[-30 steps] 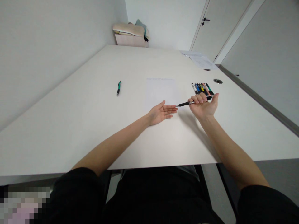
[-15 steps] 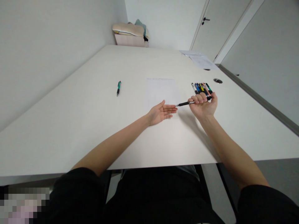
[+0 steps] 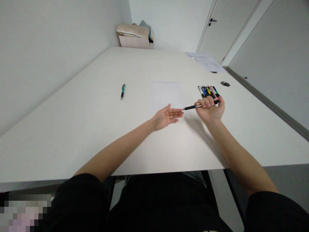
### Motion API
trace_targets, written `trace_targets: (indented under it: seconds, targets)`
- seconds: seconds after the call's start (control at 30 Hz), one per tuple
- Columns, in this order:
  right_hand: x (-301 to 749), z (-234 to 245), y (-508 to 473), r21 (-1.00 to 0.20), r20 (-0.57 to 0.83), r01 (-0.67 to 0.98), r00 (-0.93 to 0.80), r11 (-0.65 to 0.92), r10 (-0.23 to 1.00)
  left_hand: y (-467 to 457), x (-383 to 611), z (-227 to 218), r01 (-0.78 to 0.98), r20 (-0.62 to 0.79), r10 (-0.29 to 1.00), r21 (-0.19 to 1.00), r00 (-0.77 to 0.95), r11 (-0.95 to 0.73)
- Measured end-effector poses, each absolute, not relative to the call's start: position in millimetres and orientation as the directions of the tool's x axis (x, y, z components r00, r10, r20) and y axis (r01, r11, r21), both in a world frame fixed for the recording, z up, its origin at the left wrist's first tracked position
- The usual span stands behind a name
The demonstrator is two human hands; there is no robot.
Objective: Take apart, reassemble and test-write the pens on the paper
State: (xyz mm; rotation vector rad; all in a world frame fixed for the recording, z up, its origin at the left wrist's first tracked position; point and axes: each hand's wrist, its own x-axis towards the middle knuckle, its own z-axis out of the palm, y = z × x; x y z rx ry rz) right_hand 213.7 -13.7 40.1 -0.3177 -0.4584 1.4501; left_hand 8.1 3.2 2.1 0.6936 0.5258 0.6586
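Note:
My right hand (image 3: 210, 110) is closed around a black pen (image 3: 191, 107), palm up, with the pen's tip pointing left. My left hand (image 3: 167, 116) lies open on the white table (image 3: 96, 122), palm up with fingers stretched toward the pen's tip, which nearly touches them. A white sheet of paper (image 3: 167, 92) lies just beyond the left hand. A row of several coloured pens (image 3: 208, 91) lies right behind the right hand.
A green pen (image 3: 123, 91) lies alone on the left part of the table. Loose papers (image 3: 207, 62) rest at the far right corner, near a round cable hole (image 3: 225, 84). A low cabinet with cushions (image 3: 135, 35) stands past the table's far end.
My right thumb has folded in over the pen; a second ago it was stretched out. The left hand has stayed still.

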Motion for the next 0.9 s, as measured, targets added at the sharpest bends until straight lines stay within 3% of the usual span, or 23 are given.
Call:
trace_targets:
  seconds: [0.53, 0.9]
  targets:
    - [212, 44, -14, -0.695, 0.101, -0.698, 0.140, 0.171, 0.985, 2, 9, 3, -0.358, -0.214, 0.704, 0.740, 0.677, 0.570]
    - [195, 49, -20, -0.738, 0.081, -0.667, 0.068, 0.106, 0.994, -8, 17, 0, -0.366, -0.121, 0.807, 0.845, 0.577, 0.389]
